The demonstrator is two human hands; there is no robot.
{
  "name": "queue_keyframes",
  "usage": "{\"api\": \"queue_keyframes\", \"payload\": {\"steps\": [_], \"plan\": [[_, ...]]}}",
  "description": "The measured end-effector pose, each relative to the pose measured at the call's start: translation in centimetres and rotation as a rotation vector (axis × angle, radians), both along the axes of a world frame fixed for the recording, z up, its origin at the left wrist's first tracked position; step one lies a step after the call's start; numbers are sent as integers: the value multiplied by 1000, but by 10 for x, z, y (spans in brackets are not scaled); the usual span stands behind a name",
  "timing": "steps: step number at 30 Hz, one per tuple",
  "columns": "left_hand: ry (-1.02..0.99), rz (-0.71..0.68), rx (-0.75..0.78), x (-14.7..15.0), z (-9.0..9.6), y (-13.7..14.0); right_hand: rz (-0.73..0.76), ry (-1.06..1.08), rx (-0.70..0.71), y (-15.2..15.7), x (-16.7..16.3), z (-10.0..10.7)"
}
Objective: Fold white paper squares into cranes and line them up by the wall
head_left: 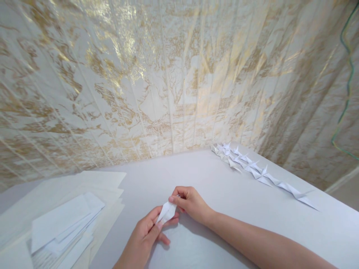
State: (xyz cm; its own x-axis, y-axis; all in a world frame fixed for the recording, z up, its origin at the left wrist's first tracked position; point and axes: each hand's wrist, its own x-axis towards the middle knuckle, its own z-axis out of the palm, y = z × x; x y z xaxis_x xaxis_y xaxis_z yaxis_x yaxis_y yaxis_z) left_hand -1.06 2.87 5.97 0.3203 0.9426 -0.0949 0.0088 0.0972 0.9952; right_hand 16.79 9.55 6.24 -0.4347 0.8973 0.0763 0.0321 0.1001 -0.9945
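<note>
A small piece of folded white paper (pixel 167 212), pointed and roughly diamond-shaped, is held between my two hands just above the table. My left hand (pixel 148 231) grips its lower left part, with the thumb on top and fingers beneath. At the upper right end, my right hand (pixel 190 203) pinches the paper between thumb and forefinger. Parts of the fingers behind the paper are hidden.
Several folded white paper figures (pixel 252 168) stand in rows along the table's right edge. Stacked white paper sheets (pixel 64 220) lie at the left, over larger cream sheets (pixel 112 179). Gold-patterned curtain fabric (pixel 168 93) hangs behind the white table (pixel 174 168). A green cord (pixel 348 86) hangs at the right.
</note>
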Motion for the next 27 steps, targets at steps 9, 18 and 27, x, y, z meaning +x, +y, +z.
{"api": "queue_keyframes", "payload": {"steps": [9, 18, 27], "plan": [[-112, 335, 58, 9, -3, -7, 82, 8, 6, -10, -2, -2], [145, 476, 118, 11, 7, -13, 107, 72, -24, -11, -4, -2], [150, 437, 239, 10, 5, -13, 124, 101, -60, -11, -5, 1]]}}
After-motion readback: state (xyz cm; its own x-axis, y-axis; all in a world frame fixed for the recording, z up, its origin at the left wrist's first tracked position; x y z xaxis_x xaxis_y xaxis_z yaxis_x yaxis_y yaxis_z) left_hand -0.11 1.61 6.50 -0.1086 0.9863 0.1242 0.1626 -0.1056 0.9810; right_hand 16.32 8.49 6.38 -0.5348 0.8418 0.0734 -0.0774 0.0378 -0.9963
